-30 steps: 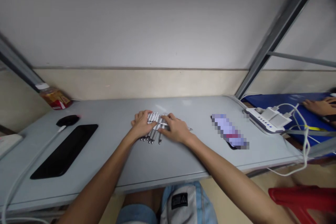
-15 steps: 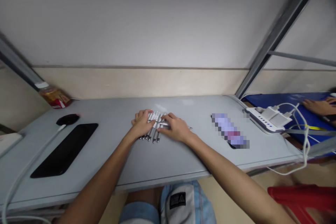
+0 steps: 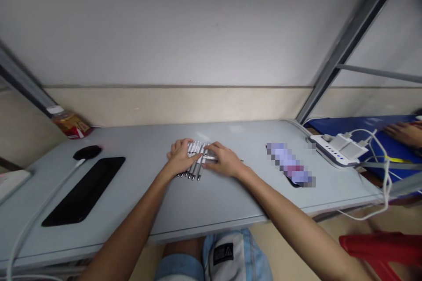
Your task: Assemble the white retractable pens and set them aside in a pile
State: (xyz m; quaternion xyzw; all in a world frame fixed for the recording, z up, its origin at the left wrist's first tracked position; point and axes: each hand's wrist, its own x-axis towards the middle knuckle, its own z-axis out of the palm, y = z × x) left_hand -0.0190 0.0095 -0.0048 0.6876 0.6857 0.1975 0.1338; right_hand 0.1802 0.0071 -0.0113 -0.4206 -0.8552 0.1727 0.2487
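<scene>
Closest in, a bit of blue shorts (image 3: 227,252) under the near edge of the grey table (image 3: 204,204), a red stool (image 3: 382,250) off to the right, and both bare forearms running up from here to the middle of the tabletop. There they meet over a row of pens (image 3: 195,163), white barrels with silver tips pointing back toward the sitter, lying side by side and touching. The left hand (image 3: 180,158) lies on top of the left end of the row, fingers curled over the barrels; the right hand (image 3: 223,160) presses down on the right end, fingers flat and close together, so the two hands nearly touch across the bundle. Whether either one is actually pinching a single pen I can't tell from here, the fingers hide it.

The risk as I see it: round barrels on a smooth top, so any uneven push could send one rolling out toward the near edge and down.

Further left, a flat black pad (image 3: 84,189) with a white cable (image 3: 36,217) beside it, then a black mouse (image 3: 86,152). Right, a blurred-out phone (image 3: 290,169), a white power strip (image 3: 332,150) with chargers. At the back left, a red packet (image 3: 70,124) against the wall, and far right another person's hand (image 3: 404,132) on a blue surface
</scene>
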